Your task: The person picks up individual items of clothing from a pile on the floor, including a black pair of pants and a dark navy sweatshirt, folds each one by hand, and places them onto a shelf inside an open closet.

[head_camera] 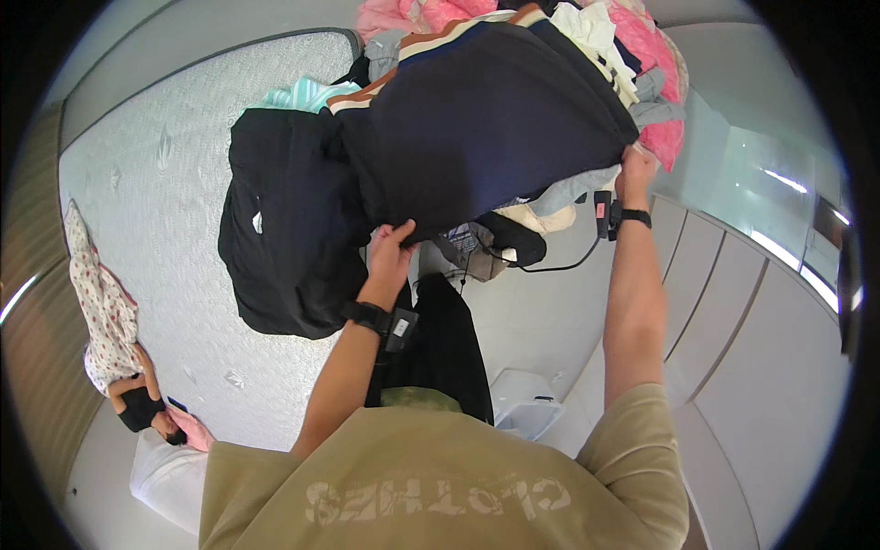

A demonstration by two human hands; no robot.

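A dark navy garment (488, 124) with brown, white and blue bands along its far edge is spread out between my hands. My left hand (390, 256) pinches its near left corner, thumb on top. At its near right corner, my right hand (636, 173) grips the edge with bent fingers. A black garment (292, 227) lies flat on the mattress (185, 179), left of the navy one, and the two touch or overlap. Under the far left edge shows a mint striped cloth (302, 95). What lies beneath the navy garment is mostly hidden.
Pink bedding (660, 55) and mixed clothes, including a white garment (588, 31), are heaped at the far end. Socks and cloths (481, 244) show below the navy garment. A clear plastic bin (529, 412) stands on the floor. A person (141, 405) lies at the mattress's left edge.
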